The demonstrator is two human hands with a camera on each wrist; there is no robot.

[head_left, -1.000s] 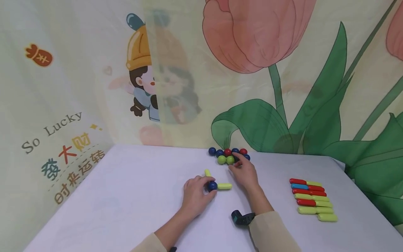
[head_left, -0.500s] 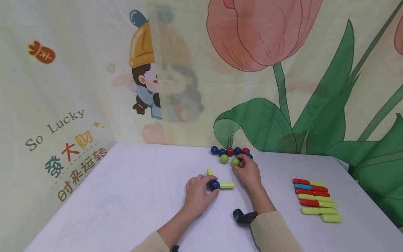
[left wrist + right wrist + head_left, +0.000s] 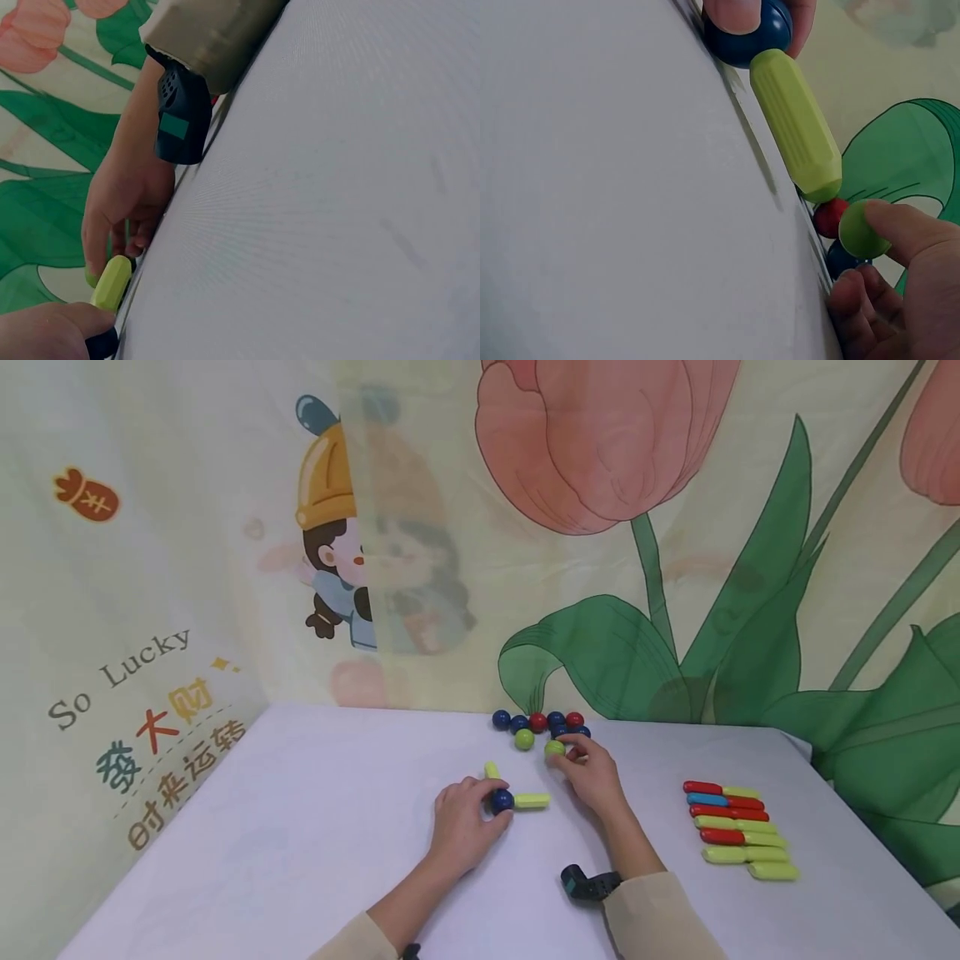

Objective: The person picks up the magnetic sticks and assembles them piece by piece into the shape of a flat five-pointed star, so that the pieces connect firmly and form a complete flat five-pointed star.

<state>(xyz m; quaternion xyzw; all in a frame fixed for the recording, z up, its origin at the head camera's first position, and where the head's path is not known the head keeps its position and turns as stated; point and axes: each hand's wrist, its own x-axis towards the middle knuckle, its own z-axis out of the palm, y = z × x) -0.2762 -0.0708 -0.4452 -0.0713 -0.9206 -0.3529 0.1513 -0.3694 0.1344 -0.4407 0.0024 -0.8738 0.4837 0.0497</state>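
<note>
My left hand (image 3: 463, 821) grips a dark blue ball (image 3: 502, 802) between thumb and forefinger. Two yellow-green rods join that ball: one rod (image 3: 532, 801) points right, the other (image 3: 491, 770) points toward the back. In the right wrist view a ribbed rod (image 3: 796, 124) sticks out from the blue ball (image 3: 746, 34) under the left fingers. My right hand (image 3: 592, 774) pinches a green ball (image 3: 554, 749) just in front of the ball cluster. The right wrist view shows the thumb on this green ball (image 3: 862, 229), its other fingers curled below.
Behind the right hand, blue and red balls (image 3: 537, 722) line the table's back edge, with another green ball (image 3: 524, 740) before them. Several red, blue and yellow-green rods (image 3: 729, 815) lie in a stack at right. A printed cloth (image 3: 420, 527) hangs behind the white table (image 3: 300, 827).
My right hand has taken hold of a green ball and drawn it away from its green neighbour, toward me and to the right. The left hand keeps its grip on the blue ball.
</note>
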